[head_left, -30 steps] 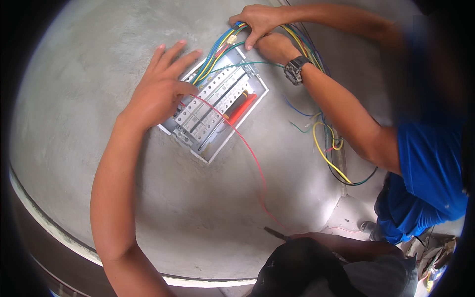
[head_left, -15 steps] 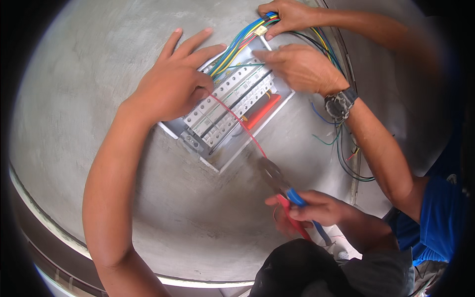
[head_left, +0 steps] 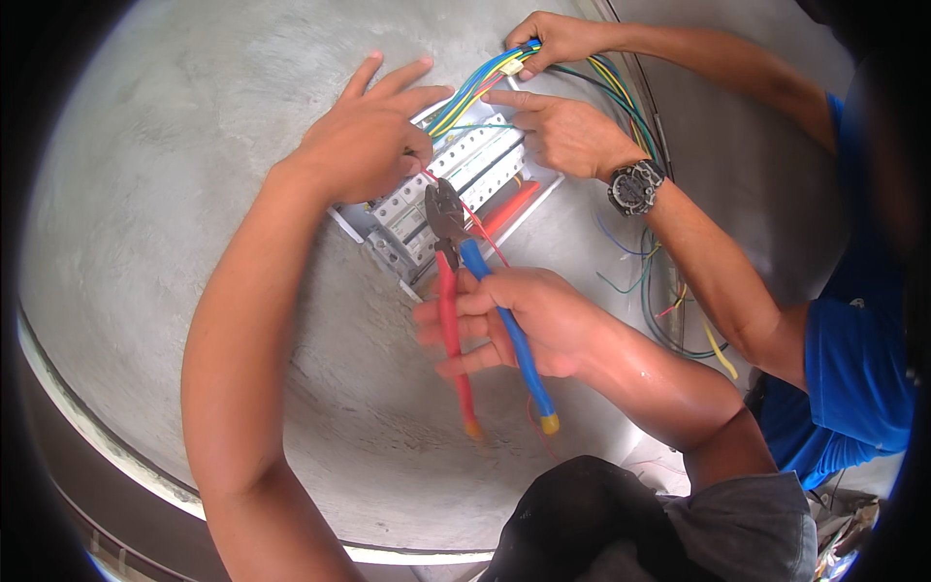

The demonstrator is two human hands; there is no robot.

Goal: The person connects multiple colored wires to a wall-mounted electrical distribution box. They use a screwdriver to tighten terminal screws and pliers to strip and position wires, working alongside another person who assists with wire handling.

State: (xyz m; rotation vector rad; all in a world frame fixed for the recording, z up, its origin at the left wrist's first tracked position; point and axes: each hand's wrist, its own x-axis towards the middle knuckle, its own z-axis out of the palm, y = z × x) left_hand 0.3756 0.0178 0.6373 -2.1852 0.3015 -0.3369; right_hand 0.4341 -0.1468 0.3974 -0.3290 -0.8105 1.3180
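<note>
My left hand (head_left: pixel 364 145) rests over the upper left edge of an electrical distribution box (head_left: pixel 412 286), thumb and index finger pinched on a thin red wire (head_left: pixel 493 244) and the other fingers spread. Rows of white terminal modules (head_left: pixel 480 145) fill the box. In my right hand (head_left: pixel 529 315) are pliers (head_left: pixel 451 218) with one red and one blue handle, my fingers partly between the handles. Their dark jaws lie over the lower left of the box, beside the red wire. Whether the jaws touch the wire, I cannot tell.
A co-worker in a blue shirt (head_left: pixel 858 359) reaches in from the right. One hand (head_left: pixel 558 44) grips a bundle of coloured wires (head_left: pixel 485 78); the other hand (head_left: pixel 582 136), wearing a watch, points into the box. Loose wires (head_left: pixel 645 281) hang beside the grey wall (head_left: pixel 194 116).
The pliers have moved up and left, from the red wire's lower stretch to the box, their handles now spread wider. The co-worker's pointing hand has shifted slightly left.
</note>
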